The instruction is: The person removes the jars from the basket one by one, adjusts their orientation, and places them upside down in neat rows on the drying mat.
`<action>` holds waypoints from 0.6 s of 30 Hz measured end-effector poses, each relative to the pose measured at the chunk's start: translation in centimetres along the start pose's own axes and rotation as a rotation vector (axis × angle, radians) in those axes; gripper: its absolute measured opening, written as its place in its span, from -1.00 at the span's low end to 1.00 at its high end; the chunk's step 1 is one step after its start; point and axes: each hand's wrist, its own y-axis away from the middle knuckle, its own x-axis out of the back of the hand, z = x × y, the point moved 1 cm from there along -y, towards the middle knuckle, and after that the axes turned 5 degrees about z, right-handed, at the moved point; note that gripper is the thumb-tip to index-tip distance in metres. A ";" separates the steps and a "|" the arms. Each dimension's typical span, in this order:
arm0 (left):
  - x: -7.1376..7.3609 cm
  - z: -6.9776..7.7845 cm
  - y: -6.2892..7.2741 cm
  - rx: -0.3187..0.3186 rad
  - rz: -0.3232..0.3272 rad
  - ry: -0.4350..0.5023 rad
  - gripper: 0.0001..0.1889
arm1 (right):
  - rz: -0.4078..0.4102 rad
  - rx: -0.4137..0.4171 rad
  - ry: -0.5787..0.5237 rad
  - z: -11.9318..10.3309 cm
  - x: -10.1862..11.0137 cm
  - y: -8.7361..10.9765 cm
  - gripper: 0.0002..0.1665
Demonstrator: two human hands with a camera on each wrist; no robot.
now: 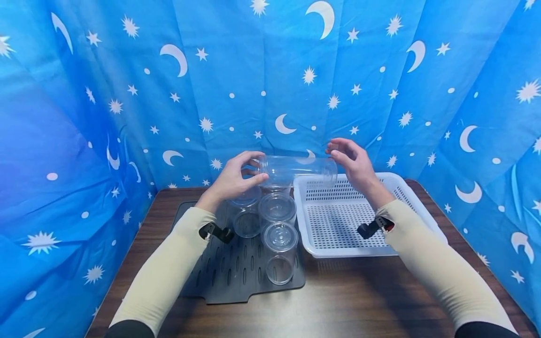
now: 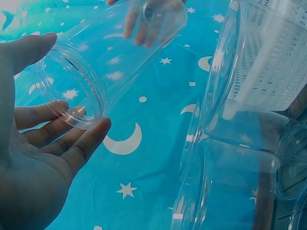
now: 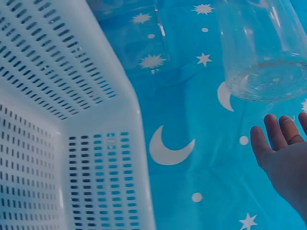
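A clear plastic jar (image 1: 296,170) lies sideways in the air over the back of the table. My left hand (image 1: 236,176) grips it round its threaded, lidless mouth, thumb on one side and fingers on the other. At the jar's base end is my right hand (image 1: 355,164), fingers loosely bent. In the right wrist view a gap separates those fingers (image 3: 274,136) from the round base (image 3: 271,80). Below the left hand several clear jars with lids stand upright, among them a front jar (image 1: 281,256) and one behind it (image 1: 277,206).
The jars stand on a dark slotted drying mat (image 1: 211,281). To its right sits a white perforated plastic basket (image 1: 310,251), under my right forearm. Both rest on a brown wooden table (image 1: 338,300). A blue curtain (image 1: 236,51) with moons and stars encloses the back and sides.
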 end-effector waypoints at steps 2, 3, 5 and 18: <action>0.0 0.1 0.0 0.011 0.002 0.000 -0.44 | 0.007 -0.024 -0.031 0.3 0.0 0.3 -0.51; -0.1 0.1 0.0 0.016 0.000 -0.001 -0.43 | 0.012 -0.038 -0.045 0.4 0.0 0.4 -0.52; -0.1 0.1 0.0 0.022 -0.004 -0.002 -0.42 | 0.019 -0.064 -0.094 0.7 0.0 0.7 -0.53; 0.2 -0.3 -0.1 -0.033 0.015 0.024 -0.45 | -0.005 -0.161 -0.318 2.5 -0.9 2.2 -0.44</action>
